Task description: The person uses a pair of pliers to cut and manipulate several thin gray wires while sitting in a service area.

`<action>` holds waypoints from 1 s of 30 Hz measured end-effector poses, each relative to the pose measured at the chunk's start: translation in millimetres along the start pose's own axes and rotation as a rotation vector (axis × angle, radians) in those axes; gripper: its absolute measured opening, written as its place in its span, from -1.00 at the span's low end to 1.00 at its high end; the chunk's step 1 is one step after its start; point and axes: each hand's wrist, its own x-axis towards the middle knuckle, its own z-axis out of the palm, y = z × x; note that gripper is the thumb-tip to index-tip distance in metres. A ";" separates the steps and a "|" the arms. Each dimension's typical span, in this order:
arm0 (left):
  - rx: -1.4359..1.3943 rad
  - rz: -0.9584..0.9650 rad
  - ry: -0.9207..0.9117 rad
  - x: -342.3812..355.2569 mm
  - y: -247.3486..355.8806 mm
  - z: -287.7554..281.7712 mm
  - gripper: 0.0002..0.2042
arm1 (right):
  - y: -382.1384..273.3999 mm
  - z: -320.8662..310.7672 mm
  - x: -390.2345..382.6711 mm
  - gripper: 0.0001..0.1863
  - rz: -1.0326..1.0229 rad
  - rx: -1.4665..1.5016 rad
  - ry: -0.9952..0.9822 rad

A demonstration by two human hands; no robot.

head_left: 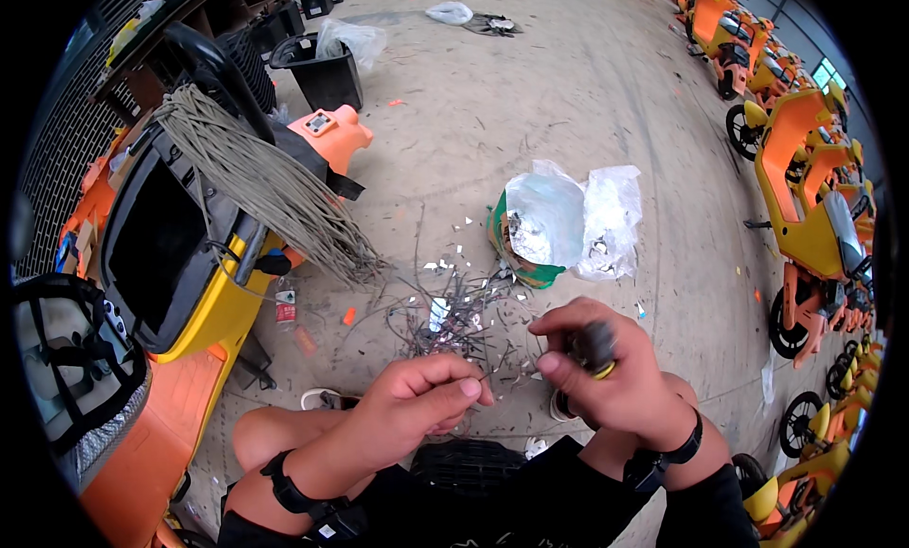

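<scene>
Above my lap, my left hand (426,394) is closed, thumb pressed against the bent fingers. Whatever is in that pinch is too small to make out. My right hand (620,382) wraps round a hand tool (595,347) with a dark, rounded end and a yellow band; its working end is hidden. Between and beyond the hands, a tangle of cut wire scraps (445,316) lies on the concrete floor with small white bits. A long bundle of grey-green cable (256,174) hangs over a yellow and orange scooter (213,306) to my left.
A green sack with a clear plastic liner (544,216) stands ahead, a plastic sheet (609,221) beside it. A black bin (327,79) is farther off. A bottle (285,304) lies near the left scooter. Rows of yellow and orange scooters (805,188) line the right side.
</scene>
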 end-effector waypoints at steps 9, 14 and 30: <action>0.095 -0.045 -0.066 5.3 -6.1 2.6 -0.82 | 8.4 -4.9 2.3 -0.52 -0.482 -0.429 -0.150; 0.118 -0.063 -0.056 3.9 -10.9 6.4 -0.83 | 13.7 -5.2 0.6 -0.45 -0.486 -0.353 -0.203; 0.125 -0.058 -0.153 0.0 -10.8 0.1 -0.85 | 15.4 0.8 1.2 -0.65 -0.392 -0.177 -0.371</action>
